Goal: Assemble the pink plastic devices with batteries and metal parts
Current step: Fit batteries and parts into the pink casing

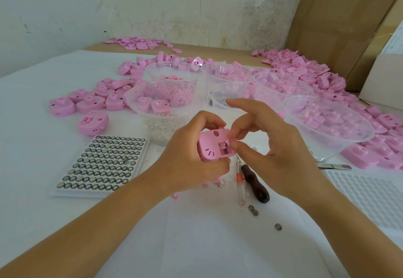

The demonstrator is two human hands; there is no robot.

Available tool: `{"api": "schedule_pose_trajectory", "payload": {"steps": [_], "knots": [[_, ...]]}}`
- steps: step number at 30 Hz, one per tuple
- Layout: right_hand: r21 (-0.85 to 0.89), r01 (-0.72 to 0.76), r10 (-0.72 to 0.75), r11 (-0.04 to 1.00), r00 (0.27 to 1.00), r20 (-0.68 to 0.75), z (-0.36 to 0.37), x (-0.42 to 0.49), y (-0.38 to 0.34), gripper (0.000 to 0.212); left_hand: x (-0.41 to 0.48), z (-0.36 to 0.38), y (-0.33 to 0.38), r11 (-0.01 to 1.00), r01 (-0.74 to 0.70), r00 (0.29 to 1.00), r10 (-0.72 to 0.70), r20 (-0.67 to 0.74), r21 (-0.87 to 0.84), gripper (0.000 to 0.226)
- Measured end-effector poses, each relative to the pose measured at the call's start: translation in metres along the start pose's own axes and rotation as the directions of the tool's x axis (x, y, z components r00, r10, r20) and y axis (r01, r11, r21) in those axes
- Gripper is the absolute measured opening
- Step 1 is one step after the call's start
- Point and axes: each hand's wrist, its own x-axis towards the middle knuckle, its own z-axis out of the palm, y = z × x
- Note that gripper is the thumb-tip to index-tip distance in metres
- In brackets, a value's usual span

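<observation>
Left fingers [210,122] are curled over the top edge of a pink rounded plastic device shell [209,148], with the thumb under its lower edge, so the left hand [192,157] clamps it. Right fingers [235,144] are pinched together at the shell's right edge, beside a square open compartment. What they pinch is too small to tell. The right hand [274,146] has its index finger raised and bent above.

The shell is held above the surface [196,234], between both hands, at centre view. Its flat face is turned up toward the camera. A round hole sits near the top edge and short slits near the lower left. The compartment is at lower right, with a bit of metal glinting inside. The long axis seems to run left to right with a slight tilt, though the hands hide the outline.

- Below the hands: a dark wooden-handled tool [255,187], and a clear-handled screwdriver with a red collar [240,187] just beside it.
- Nearer the camera: loose silver button cells [253,210].
- Left: a white tray of button cells in rows [102,164].
- Beyond: clear plastic bowls [129,98], some holding pink parts and one small clear pieces.
- Around and behind the bowls: heaps of pink shells [305,66].
- Far right: brown cardboard [338,26].
</observation>
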Motion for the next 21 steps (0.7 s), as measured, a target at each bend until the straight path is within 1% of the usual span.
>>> {"api": "schedule_pose_trajectory", "payload": {"steps": [9,15,18,21], "knots": [[-0.011,0.007,-0.007,1.000,0.999,-0.051,0.0021,-0.0004,-0.0018,0.053,-0.0005,0.0010,-0.0002,1.000,0.010,1.000,-0.010,-0.012,-0.027,0.044],[-0.010,0.019,-0.020,1.000,0.999,-0.033,-0.0016,0.0000,-0.0027,0.053,-0.0004,0.0028,-0.0008,0.999,0.016,0.999,-0.018,-0.045,-0.047,0.042],[-0.016,0.035,-0.035,0.999,0.999,-0.030,-0.0021,-0.0003,-0.0045,0.053,0.0000,0.0023,-0.0008,1.000,0.000,0.999,0.000,-0.054,-0.012,0.044],[-0.038,0.040,-0.041,0.998,0.999,-0.027,0.0005,-0.0014,-0.0052,0.049,-0.0005,0.0015,-0.0003,0.997,-0.042,0.998,0.045,-0.054,0.061,0.045]]}}
